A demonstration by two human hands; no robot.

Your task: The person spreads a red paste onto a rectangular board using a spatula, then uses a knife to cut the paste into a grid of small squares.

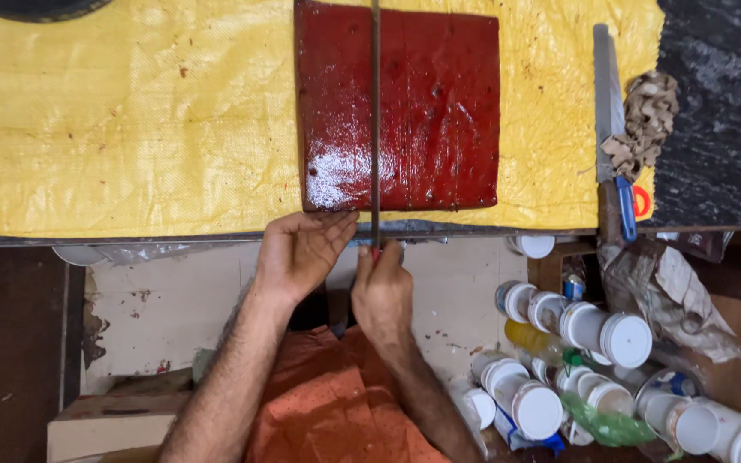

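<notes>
A glossy red slab (435,111) is lying on the yellow-covered table (130,129). The right hand (381,291) is clamping a long thin blade (376,111) across it; the left hand (302,250), fingers loosely open, is touching the slab's near edge. One saw (609,111) and a crumpled rag (645,120) are lying well right; many white jars (576,369), too clustered for counting, are crowding below.

White-lidded plastic jars (611,339) crowd the space under the surface at lower right.

Round white containers lie on their sides, lids outward; a yellow-filled bottle (535,339) and a green plastic bag (606,426) sit among them, a cardboard box (109,424) at lower left.
</notes>
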